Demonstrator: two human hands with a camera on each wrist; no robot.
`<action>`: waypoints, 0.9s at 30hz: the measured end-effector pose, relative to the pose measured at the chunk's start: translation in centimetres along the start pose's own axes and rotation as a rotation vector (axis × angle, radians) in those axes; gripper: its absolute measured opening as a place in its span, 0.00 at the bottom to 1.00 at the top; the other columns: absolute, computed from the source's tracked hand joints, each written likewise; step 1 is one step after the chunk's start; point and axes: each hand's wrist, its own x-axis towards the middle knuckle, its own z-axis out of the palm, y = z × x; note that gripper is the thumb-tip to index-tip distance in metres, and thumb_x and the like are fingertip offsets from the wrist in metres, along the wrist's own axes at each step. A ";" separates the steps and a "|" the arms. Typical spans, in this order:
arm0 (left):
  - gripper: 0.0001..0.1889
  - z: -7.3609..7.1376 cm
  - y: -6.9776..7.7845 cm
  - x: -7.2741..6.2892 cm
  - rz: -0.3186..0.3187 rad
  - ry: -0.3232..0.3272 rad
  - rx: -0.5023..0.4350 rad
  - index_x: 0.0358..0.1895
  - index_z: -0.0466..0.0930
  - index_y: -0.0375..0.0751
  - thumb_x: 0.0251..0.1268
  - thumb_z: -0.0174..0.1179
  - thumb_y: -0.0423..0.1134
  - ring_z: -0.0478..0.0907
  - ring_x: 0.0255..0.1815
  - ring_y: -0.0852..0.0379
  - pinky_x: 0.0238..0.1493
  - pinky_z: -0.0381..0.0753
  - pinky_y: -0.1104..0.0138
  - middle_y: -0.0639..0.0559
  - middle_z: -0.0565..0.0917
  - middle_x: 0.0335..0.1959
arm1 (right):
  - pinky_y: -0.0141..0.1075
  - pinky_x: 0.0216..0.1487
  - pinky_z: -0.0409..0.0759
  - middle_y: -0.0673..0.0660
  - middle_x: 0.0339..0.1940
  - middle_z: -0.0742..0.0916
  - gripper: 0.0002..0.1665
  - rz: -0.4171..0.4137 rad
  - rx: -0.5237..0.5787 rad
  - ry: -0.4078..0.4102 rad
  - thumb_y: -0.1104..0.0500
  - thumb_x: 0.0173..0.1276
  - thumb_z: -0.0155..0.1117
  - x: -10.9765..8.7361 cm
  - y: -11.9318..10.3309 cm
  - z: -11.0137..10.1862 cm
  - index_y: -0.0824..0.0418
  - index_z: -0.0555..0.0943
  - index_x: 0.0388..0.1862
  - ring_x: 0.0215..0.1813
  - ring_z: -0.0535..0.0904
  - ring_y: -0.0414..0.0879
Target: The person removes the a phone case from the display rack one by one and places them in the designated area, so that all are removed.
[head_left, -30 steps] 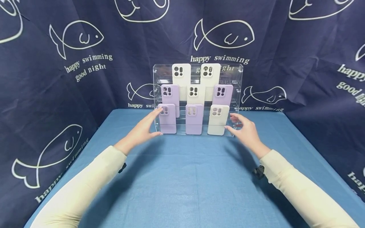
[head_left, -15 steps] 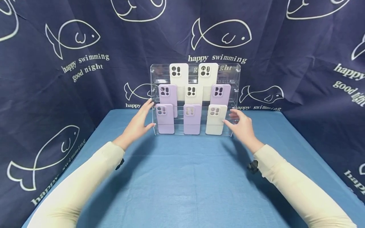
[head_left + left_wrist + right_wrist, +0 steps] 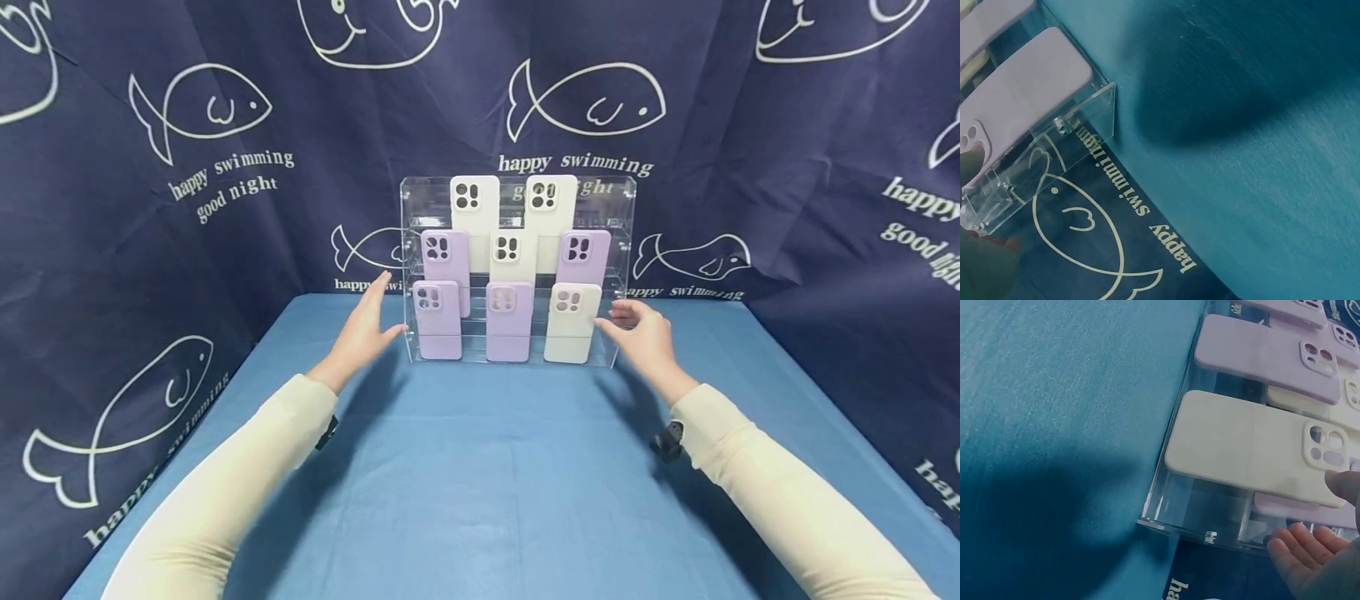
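A clear acrylic tiered stand (image 3: pixel 624 208) holds phone cases in three rows, all leaning upright. Two white cases stand in the top row. Below them a white case (image 3: pixel 514 257) sits between two purple ones. In the front row are a purple case (image 3: pixel 438 321), a second purple case (image 3: pixel 509 323) and a white case (image 3: pixel 573 323) at right. My left hand (image 3: pixel 362 333) is at the stand's left side, thumb spread from straight fingers. At the right side is my right hand (image 3: pixel 647 337), fingers loosely bent, its thumb at the white case's edge; contact is unclear.
Blue cloth (image 3: pixel 510 467) covers the table in front of the stand. Dark blue curtains (image 3: pixel 225 208) with white fish drawings surround the table at the back and sides. A small black device (image 3: pixel 667 439) sits under the right sleeve cuff.
My left hand has drawn back from the front-left purple case to the stand's left side. My right hand has stayed about where it was. The cases keep their places.
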 end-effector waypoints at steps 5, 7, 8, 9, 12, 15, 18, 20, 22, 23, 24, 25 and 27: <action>0.48 0.1 -0.2 0.3 -0.114 -0.051 -0.030 0.78 0.42 0.37 0.63 0.66 0.41 0.49 0.78 0.39 0.80 0.51 0.49 0.36 0.50 0.78 | 0.48 0.57 0.81 0.67 0.46 0.87 0.25 0.037 0.002 -0.019 0.56 0.63 0.70 0.2 0.1 0.2 0.70 0.80 0.54 0.49 0.85 0.60; 0.48 0.2 -0.5 0.4 -0.138 -0.083 -0.037 0.78 0.42 0.37 0.63 0.65 0.42 0.49 0.78 0.39 0.80 0.51 0.48 0.36 0.51 0.78 | 0.50 0.60 0.79 0.67 0.47 0.87 0.25 0.055 0.007 -0.024 0.56 0.63 0.70 0.2 -0.1 0.3 0.70 0.80 0.54 0.50 0.85 0.60; 0.47 0.3 -0.7 0.6 -0.142 -0.098 -0.041 0.77 0.43 0.36 0.64 0.65 0.43 0.50 0.77 0.38 0.79 0.51 0.48 0.36 0.51 0.78 | 0.49 0.60 0.80 0.67 0.47 0.87 0.25 0.065 0.008 -0.023 0.56 0.63 0.70 0.2 -0.1 0.4 0.70 0.80 0.54 0.50 0.85 0.60; 0.47 0.4 -0.8 0.7 -0.141 -0.110 -0.045 0.77 0.43 0.35 0.63 0.65 0.43 0.50 0.77 0.38 0.79 0.52 0.48 0.35 0.51 0.77 | 0.48 0.60 0.80 0.66 0.48 0.87 0.24 0.075 0.009 -0.020 0.56 0.63 0.70 0.3 -0.2 0.4 0.70 0.80 0.54 0.50 0.85 0.60; 0.47 0.5 -1.1 1.0 -0.140 -0.129 -0.068 0.77 0.45 0.34 0.63 0.66 0.42 0.54 0.75 0.36 0.78 0.56 0.47 0.34 0.52 0.77 | 0.42 0.55 0.83 0.66 0.48 0.87 0.24 0.117 -0.001 -0.011 0.54 0.64 0.69 0.6 -0.3 0.5 0.68 0.81 0.54 0.50 0.85 0.58; 0.45 0.5 -1.3 1.3 -0.151 -0.130 -0.112 0.77 0.48 0.36 0.62 0.66 0.41 0.60 0.72 0.34 0.75 0.62 0.47 0.33 0.54 0.76 | 0.30 0.44 0.83 0.65 0.48 0.87 0.24 0.166 -0.011 -0.007 0.52 0.65 0.68 0.9 -0.5 0.6 0.67 0.82 0.53 0.48 0.85 0.54; 0.43 0.8 -1.5 1.7 -0.159 -0.140 -0.161 0.76 0.49 0.36 0.63 0.65 0.39 0.62 0.71 0.34 0.72 0.67 0.48 0.33 0.55 0.76 | 0.21 0.35 0.76 0.65 0.47 0.88 0.24 0.217 -0.020 -0.001 0.50 0.64 0.68 1.2 -0.6 0.7 0.65 0.83 0.52 0.41 0.83 0.45; 0.42 1.1 -1.6 1.8 -0.168 -0.150 -0.185 0.76 0.50 0.35 0.64 0.65 0.38 0.61 0.72 0.34 0.72 0.68 0.49 0.33 0.57 0.75 | 0.19 0.31 0.74 0.65 0.47 0.88 0.23 0.245 -0.020 0.002 0.50 0.64 0.69 1.3 -0.7 0.7 0.65 0.83 0.51 0.35 0.80 0.38; 0.41 1.3 -1.7 1.9 -0.177 -0.157 -0.199 0.76 0.51 0.34 0.65 0.64 0.38 0.62 0.72 0.35 0.72 0.68 0.50 0.33 0.58 0.74 | 0.19 0.30 0.73 0.65 0.46 0.88 0.23 0.277 -0.018 -0.001 0.50 0.64 0.69 1.4 -0.7 0.9 0.65 0.84 0.50 0.31 0.76 0.32; 0.40 1.4 -1.7 1.9 -0.184 -0.159 -0.205 0.75 0.52 0.34 0.65 0.64 0.38 0.62 0.72 0.35 0.72 0.68 0.50 0.33 0.59 0.74 | 0.19 0.29 0.73 0.65 0.46 0.88 0.23 0.293 -0.007 -0.005 0.50 0.64 0.69 1.4 -0.6 1.0 0.65 0.84 0.50 0.29 0.75 0.31; 0.40 1.4 -1.7 2.0 -0.191 -0.161 -0.211 0.75 0.52 0.34 0.65 0.63 0.38 0.62 0.72 0.35 0.72 0.68 0.51 0.33 0.60 0.74 | 0.19 0.29 0.74 0.65 0.46 0.88 0.22 0.308 0.004 -0.010 0.50 0.64 0.69 1.4 -0.6 1.1 0.65 0.84 0.50 0.28 0.76 0.31; 0.39 1.5 -1.7 2.0 -0.197 -0.163 -0.215 0.75 0.53 0.34 0.65 0.63 0.38 0.62 0.72 0.36 0.73 0.68 0.51 0.33 0.60 0.74 | 0.19 0.29 0.75 0.65 0.46 0.88 0.22 0.323 0.019 -0.016 0.50 0.64 0.69 1.4 -0.6 1.2 0.65 0.84 0.50 0.28 0.77 0.31; 0.38 1.7 -1.8 2.0 -0.204 -0.166 -0.230 0.75 0.53 0.33 0.66 0.63 0.37 0.62 0.72 0.36 0.73 0.68 0.52 0.33 0.61 0.73 | 0.20 0.31 0.78 0.65 0.47 0.88 0.22 0.350 0.050 -0.024 0.51 0.65 0.69 1.4 -0.6 1.5 0.65 0.83 0.50 0.29 0.79 0.32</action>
